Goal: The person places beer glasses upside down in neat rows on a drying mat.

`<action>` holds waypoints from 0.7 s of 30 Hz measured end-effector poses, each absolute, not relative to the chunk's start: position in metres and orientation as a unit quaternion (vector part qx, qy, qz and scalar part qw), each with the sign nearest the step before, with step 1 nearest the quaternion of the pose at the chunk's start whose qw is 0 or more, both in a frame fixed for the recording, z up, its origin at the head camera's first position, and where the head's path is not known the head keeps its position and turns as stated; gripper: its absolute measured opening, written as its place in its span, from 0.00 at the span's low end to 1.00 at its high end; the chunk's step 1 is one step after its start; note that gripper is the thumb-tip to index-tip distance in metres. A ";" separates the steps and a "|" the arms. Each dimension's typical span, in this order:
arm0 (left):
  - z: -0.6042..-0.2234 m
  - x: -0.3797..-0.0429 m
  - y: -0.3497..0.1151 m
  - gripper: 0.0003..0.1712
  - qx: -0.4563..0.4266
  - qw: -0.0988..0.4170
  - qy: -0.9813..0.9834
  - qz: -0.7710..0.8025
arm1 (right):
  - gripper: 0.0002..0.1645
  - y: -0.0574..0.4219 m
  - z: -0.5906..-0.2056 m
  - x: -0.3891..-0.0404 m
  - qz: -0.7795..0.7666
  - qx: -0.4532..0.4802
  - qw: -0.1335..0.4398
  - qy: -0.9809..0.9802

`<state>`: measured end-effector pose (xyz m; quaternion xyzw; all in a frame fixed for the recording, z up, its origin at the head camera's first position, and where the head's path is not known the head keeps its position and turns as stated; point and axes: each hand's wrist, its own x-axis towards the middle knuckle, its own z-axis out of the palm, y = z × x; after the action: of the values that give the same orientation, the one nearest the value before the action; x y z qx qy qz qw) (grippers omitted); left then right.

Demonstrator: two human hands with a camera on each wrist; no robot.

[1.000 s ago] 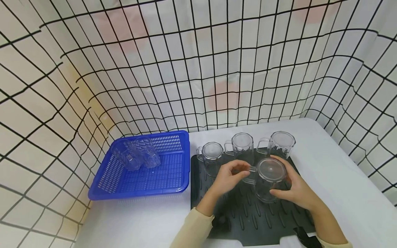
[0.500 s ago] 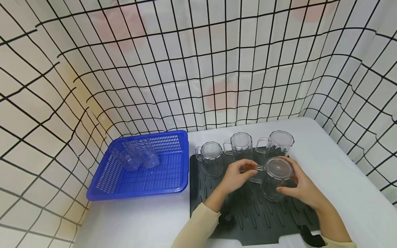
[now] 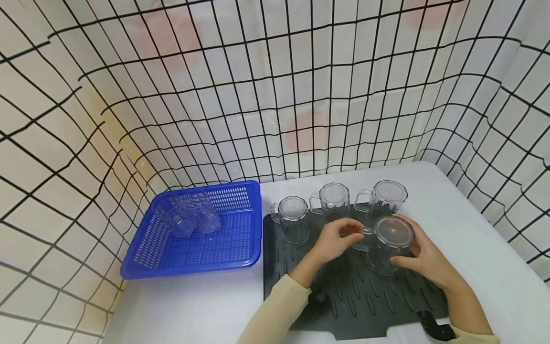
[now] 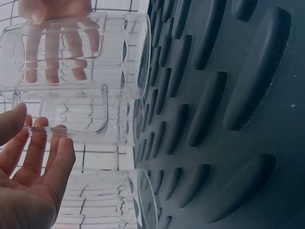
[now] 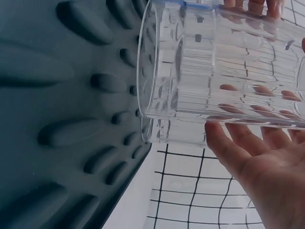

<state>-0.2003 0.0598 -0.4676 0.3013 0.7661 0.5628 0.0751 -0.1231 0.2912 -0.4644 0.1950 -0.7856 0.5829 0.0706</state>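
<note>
Both hands are at one clear glass mug (image 3: 393, 232), which is upside down with its rim right at the ridged dark drying mat (image 3: 354, 313). The right hand (image 3: 427, 258) holds the mug's body, thumb on the near side and fingers round the far side, as the right wrist view (image 5: 276, 167) also shows through the glass. At the handle, the left hand (image 3: 337, 240) pinches with thumb and fingertips; the left wrist view shows this handle (image 4: 106, 112) between them. Behind stand three more upturned mugs: a left one (image 3: 293, 210), a middle one (image 3: 334, 197) and a right one (image 3: 388, 193).
To the left, a blue plastic basket (image 3: 251, 263) contains clear glass mugs (image 3: 182, 222) lying on their sides. A white table (image 3: 485, 258) lies under everything. Black wire grid (image 3: 315, 98) walls the back and both sides, with pale cloth behind it.
Both hands have shifted the held mug to the right and slightly away from the person, toward the right rear mug. The basket and the other mugs stay put.
</note>
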 end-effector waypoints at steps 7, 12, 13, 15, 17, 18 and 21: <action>-0.473 -0.202 0.065 0.12 0.304 0.085 0.773 0.550 | 0.60 0.295 -0.467 -0.123 0.589 0.188 0.057 -0.784; -0.477 -0.203 0.067 0.12 0.305 0.090 0.770 0.553 | 0.60 0.297 -0.468 -0.122 0.594 0.182 0.047 -0.782; -0.477 -0.203 0.067 0.12 0.305 0.091 0.769 0.554 | 0.60 0.297 -0.468 -0.122 0.594 0.180 0.046 -0.783; -0.477 -0.204 0.068 0.13 0.305 0.094 0.767 0.557 | 0.60 0.297 -0.468 -0.121 0.594 0.175 0.044 -0.784; -0.477 -0.204 0.068 0.13 0.303 0.097 0.765 0.560 | 0.59 0.297 -0.468 -0.121 0.596 0.170 0.039 -0.784; -0.477 -0.204 0.069 0.13 0.303 0.098 0.765 0.560 | 0.59 0.297 -0.468 -0.121 0.596 0.167 0.035 -0.784; -0.478 -0.204 0.069 0.13 0.302 0.098 0.764 0.561 | 0.58 0.298 -0.469 -0.120 0.592 0.154 0.027 -0.791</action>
<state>-0.2041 0.0695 -0.4782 0.3018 0.7643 0.5614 0.0982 -0.1204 0.2978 -0.4689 0.1536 -0.7905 0.5922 0.0273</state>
